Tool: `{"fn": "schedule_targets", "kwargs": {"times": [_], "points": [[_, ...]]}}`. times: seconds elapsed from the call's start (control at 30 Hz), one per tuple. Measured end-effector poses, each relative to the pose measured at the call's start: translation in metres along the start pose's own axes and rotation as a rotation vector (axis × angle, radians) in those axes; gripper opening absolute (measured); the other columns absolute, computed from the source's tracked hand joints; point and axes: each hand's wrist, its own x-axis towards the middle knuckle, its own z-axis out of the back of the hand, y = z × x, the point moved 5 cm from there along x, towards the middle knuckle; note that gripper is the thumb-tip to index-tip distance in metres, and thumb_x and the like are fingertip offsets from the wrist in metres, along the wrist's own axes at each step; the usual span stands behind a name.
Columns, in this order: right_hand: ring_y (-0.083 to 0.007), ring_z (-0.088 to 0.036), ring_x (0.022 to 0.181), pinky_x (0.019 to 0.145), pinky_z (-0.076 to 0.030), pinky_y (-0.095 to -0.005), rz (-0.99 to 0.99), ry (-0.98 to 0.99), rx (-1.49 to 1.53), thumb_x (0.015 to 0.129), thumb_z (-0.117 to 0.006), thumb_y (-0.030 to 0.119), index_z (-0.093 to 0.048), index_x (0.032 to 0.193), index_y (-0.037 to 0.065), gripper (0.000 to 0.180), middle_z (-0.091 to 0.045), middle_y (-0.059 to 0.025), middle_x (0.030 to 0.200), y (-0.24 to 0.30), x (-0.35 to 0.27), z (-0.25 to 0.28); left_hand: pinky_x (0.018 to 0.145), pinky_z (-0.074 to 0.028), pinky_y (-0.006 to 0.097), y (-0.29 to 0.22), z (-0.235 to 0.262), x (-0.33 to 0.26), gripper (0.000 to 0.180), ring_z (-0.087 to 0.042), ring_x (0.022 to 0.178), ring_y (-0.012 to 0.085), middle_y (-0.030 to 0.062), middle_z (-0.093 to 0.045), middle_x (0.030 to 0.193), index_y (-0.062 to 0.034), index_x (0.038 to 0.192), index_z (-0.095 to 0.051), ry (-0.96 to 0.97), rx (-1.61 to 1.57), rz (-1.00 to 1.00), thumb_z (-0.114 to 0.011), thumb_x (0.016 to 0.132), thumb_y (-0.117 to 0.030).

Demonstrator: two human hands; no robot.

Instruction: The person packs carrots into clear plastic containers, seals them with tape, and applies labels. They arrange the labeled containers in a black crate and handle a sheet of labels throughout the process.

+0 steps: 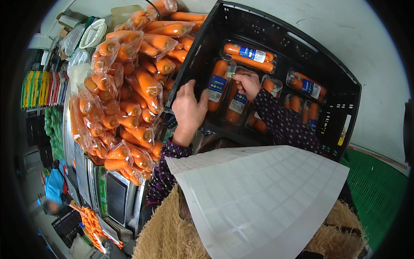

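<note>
Carrot packs with blue labels, several of them, lie inside a black plastic crate (297, 32). My right hand (247, 85) reaches into the crate, thumb and fingertips pinched on a small pale green-and-white sticker (230, 74). That sticker is at the upper end of a carrot pack (217, 84), close to another pack (236, 103) beneath my hand. At the crate's left rim rests my left hand (188, 108), its fingers stretched out and the thumb apart. A large white sheet with a grid of blank-looking labels (263, 190) spreads below my forearms, hiding part of my lap.
Bagged carrots (129, 99) are heaped left of the crate. Below them stands a scale with a dark plate (116, 198). A white basket (93, 33) sits behind the heap. Green slatted plastic (375, 190) lies at right. Another person in blue (54, 183) is at far left.
</note>
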Motion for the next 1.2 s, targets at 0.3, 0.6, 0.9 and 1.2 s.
{"fn": "schedule_targets", "kwargs": {"times": [0.3, 0.6, 0.9, 1.2], "points": [[-0.0161, -0.058, 0.055, 0.043, -0.041, -0.0283, 0.069, -0.227, -0.179, 0.078, -0.071, 0.013, -0.063, 0.084, 0.001, 0.016, -0.060, -0.0081, 0.066, -0.049, 0.093, -0.008, 0.069, -0.053, 0.033, 0.000, 0.007, -0.001, 0.033, -0.067, 0.076, 0.0239, 0.0135, -0.068, 0.092, -0.0018, 0.103, -0.064, 0.059, -0.092, 0.111, -0.072, 0.081, -0.025], [-0.0141, -0.056, 0.053, 0.043, -0.040, -0.0267, 0.081, -0.290, -0.249, 0.082, -0.070, 0.014, -0.060, 0.081, 0.002, 0.016, -0.058, -0.0071, 0.064, -0.056, 0.078, -0.018, 0.067, -0.054, 0.035, -0.002, 0.003, 0.005, 0.030, -0.068, 0.073, 0.0266, 0.0139, -0.069, 0.087, -0.0023, 0.098, -0.066, 0.042, -0.140, 0.074, -0.072, 0.078, -0.024], [-0.0121, -0.054, 0.051, 0.043, -0.040, -0.0250, 0.061, -0.241, -0.276, 0.086, -0.069, 0.016, -0.058, 0.077, 0.003, 0.019, -0.056, -0.0061, 0.063, -0.050, 0.068, -0.026, 0.062, -0.051, 0.036, 0.016, 0.064, -0.001, 0.024, -0.064, 0.072, 0.0290, 0.0135, -0.064, 0.084, -0.0021, 0.097, -0.065, -0.023, -0.405, -0.137, -0.072, 0.077, -0.012], [-0.0149, -0.062, 0.076, 0.065, -0.047, -0.0284, 1.011, 0.192, -0.769, 0.091, -0.064, 0.030, -0.062, 0.104, -0.007, 0.039, -0.067, -0.0087, 0.080, 0.172, -0.024, -0.292, 0.087, -0.048, 0.035, 0.133, 0.337, 0.003, 0.051, -0.062, 0.098, 0.0232, 0.0178, -0.064, 0.107, 0.0042, 0.122, -0.056, -0.538, 0.129, 0.277, -0.071, 0.082, -0.022]]}}
